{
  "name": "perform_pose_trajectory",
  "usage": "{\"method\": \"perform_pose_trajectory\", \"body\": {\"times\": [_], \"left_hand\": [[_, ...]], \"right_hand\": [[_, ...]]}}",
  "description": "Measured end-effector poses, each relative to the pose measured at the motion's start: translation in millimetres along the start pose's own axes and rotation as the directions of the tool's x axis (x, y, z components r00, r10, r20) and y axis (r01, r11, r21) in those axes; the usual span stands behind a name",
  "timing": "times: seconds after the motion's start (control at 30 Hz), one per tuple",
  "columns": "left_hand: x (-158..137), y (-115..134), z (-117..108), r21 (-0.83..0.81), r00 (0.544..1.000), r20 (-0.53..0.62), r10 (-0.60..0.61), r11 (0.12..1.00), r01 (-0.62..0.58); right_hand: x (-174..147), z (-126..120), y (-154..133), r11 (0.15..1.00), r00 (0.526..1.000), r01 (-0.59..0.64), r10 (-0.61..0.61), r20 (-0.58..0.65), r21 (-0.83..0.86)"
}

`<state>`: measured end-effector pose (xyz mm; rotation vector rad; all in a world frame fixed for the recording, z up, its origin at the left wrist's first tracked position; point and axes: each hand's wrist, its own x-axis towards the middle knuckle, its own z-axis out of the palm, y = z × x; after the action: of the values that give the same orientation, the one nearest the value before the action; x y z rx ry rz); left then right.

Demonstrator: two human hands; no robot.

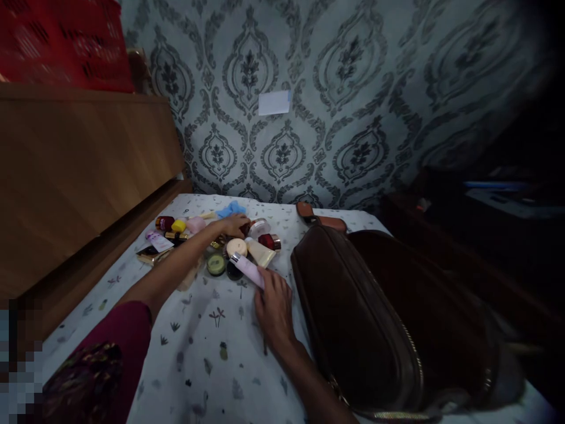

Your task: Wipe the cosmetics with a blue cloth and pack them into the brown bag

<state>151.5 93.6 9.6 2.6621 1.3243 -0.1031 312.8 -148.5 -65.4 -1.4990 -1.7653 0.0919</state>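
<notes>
My right hand (pixel 274 303) is closed around a pale pink tube (pixel 249 271) with a silver cap, tilted up and to the left. My left hand (pixel 233 225) reaches over the pile of cosmetics, its fingers curled down on a dark red item (pixel 245 229) that they mostly hide. About the hands lie a cream-coloured round jar (pixel 237 248), a green-topped jar (pixel 216 264), a cream tube (pixel 261 253), a clear round container (pixel 259 227) and a dark red bottle (pixel 267 241). An open brown bag (pixel 353 312) stands right of my right hand.
The patterned white sheet (pixel 198 353) lies beneath everything. A brown leather case (pixel 326 221) rests behind the bag, and a blue cloth (pixel 232 208) behind the pile. At the left stands a wooden cabinet (pixel 83 176) with a red basket (pixel 66 44) on top. Patterned wallpaper (pixel 282 153) backs the scene.
</notes>
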Motion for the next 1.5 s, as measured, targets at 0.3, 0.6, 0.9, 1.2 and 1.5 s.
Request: {"method": "perform_pose_trajectory", "body": {"times": [0.3, 0.6, 0.9, 1.2, 1.5], "left_hand": [[-36.3, -40.9, -30.9, -0.049, 0.986, 0.072, -0.150, 0.987, 0.154], [12.7, 46.9, -12.2, -0.386, 0.998, -0.046, 0.047, 0.920, -0.061], [-14.7, -6.7, -2.6, -0.421, 0.989, -0.043, -0.140, 0.900, 0.109], [-31.5, 68.6, -4.5, -0.245, 0.995, -0.068, 0.069, 0.966, -0.084], [-39.6, 104.4, -0.3, -0.101, 0.992, -0.085, 0.094, 0.990, -0.102]], "right_hand": [[0.6, -3.7, -2.3, 1.000, 1.000, 0.002, -0.002, -0.001, 0.023], [0.1, -2.1, -2.0, 1.000, 1.000, 0.002, -0.002, 0.007, 0.004], [1.4, -3.7, -3.2, 1.000, 0.999, -0.005, 0.005, 0.036, -0.013], [3.5, -7.2, -5.3, 1.000, 0.998, -0.001, 0.001, 0.058, 0.001], [0.6, 1.7, 7.6, 0.996, 0.999, 0.050, -0.049, 0.020, -0.068]]}}
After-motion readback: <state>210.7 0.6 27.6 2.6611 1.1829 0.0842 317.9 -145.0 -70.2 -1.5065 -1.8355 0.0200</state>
